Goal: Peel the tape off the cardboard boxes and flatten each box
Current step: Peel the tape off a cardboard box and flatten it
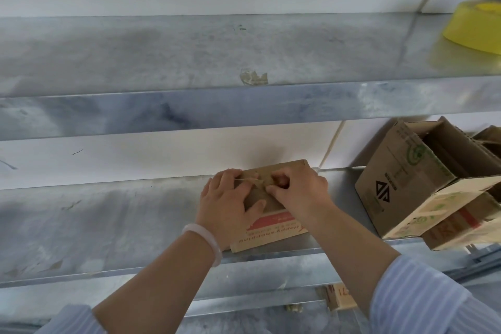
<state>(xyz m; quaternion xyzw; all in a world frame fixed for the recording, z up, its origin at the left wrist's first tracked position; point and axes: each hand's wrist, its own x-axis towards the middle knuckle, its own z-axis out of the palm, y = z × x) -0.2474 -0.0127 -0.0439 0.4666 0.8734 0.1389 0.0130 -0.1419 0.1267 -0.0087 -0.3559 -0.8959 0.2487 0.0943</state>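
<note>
The small cardboard box (273, 233) lies on the lower metal shelf (108, 225), near a cluster of opened boxes (401, 182) to its right. The left hand (226, 203) is curled over the box's far edge to pin it down, while the right hand (298, 190) pinches a thin, twisted strand of tape (250, 181) between thumb and bent fingers (279, 180). The person would likely do best to brace close to the peel line and draw the strand low along the seam in 1 steady pull, since so narrow a strip looks prone to snapping.
</note>
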